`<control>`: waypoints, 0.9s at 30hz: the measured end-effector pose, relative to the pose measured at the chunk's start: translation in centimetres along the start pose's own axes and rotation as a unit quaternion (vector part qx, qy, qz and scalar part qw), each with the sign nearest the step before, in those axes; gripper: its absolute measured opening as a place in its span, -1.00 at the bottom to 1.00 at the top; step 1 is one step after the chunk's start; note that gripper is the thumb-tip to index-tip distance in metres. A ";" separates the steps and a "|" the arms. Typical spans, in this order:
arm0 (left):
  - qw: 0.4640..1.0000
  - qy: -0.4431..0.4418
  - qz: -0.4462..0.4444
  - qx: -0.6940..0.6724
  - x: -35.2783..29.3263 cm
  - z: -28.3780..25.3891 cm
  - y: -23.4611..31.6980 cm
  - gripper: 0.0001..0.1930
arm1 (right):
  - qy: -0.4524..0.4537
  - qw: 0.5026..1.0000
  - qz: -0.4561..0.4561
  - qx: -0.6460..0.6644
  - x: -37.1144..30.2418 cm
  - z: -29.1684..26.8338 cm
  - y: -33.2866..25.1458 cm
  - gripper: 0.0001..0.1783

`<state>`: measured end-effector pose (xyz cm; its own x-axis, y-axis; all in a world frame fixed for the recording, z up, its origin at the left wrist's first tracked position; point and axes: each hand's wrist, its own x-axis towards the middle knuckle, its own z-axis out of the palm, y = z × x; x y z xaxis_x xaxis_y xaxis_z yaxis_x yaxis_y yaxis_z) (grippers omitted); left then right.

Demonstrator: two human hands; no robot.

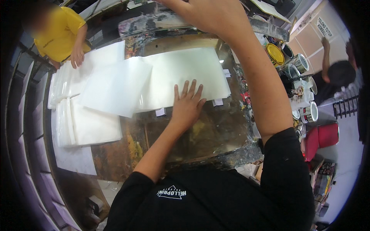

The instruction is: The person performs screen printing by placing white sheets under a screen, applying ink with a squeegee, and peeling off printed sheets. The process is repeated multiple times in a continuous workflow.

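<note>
Left hand (187, 103): flat, fingers spread, palm down on the near edge of the white sheet stack (185, 75). Grips nothing; pins the stack to the paint-stained worktable (216, 131).

Right hand (210, 13): raised beyond the far edge of the stack, at the top of the frame. Fingers cut off by the frame; cannot tell how open it is or whether it holds anything.

Places relative to the sheet stack:
- Left of it, overlapping its left edge: a loose white sheet (113, 88), lying askew.
- Further left: more white piles (90, 125), one under a co-worker's hand (77, 57), yellow sleeve above it.
- Just near of it: small paper tabs (218, 102) on the table.
- Right of it, well apart: open paint tins (304, 92), one with a yellow lid (275, 54).
- Far right: another person, arm up at a wall.

Risks, as judged:
- Only the near edge is pinned. A tug from the far side could fan or skew the upper sheets.
- The table is smeared with old paint; a sheet dragged across could pick up marks if any is wet.
- The askew sheet could catch and crease if the stack shifts left.
</note>
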<state>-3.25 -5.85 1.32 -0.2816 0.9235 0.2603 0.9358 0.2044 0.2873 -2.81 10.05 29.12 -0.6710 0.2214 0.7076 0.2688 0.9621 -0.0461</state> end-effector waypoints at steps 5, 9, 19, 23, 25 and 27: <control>1.000 0.004 -0.026 0.012 1.3 3.4 2.2 -0.40 | -0.108 0.992 0.050 -0.031 0.8 -2.0 -0.5 -0.02; 1.000 0.001 -0.029 0.003 1.2 3.7 1.9 -0.42 | -0.058 0.998 0.027 -0.022 0.9 -2.1 -0.5 -0.02; 0.993 -0.056 -0.079 -0.067 3.6 2.0 1.0 -0.48 | -0.068 0.998 0.013 -0.009 1.4 -1.4 0.2 0.01; 0.997 -0.036 -0.050 0.052 3.0 2.4 1.7 -0.47 | -0.047 0.999 0.013 -0.013 1.2 -0.8 0.6 0.01; 0.998 -0.007 -0.035 0.044 2.5 3.6 1.1 -0.46 | -0.032 0.999 0.001 -0.011 1.5 -0.7 0.6 0.00; 0.999 0.004 -0.027 0.035 2.4 4.0 1.2 -0.45 | -0.068 0.998 0.018 0.000 1.5 -1.0 0.3 0.00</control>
<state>-1.94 -2.15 -1.37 -0.3341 0.9079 0.2531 0.9315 0.2772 0.2355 -3.11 10.50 30.89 -0.7491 0.2748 0.6028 0.2934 0.9534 -0.0700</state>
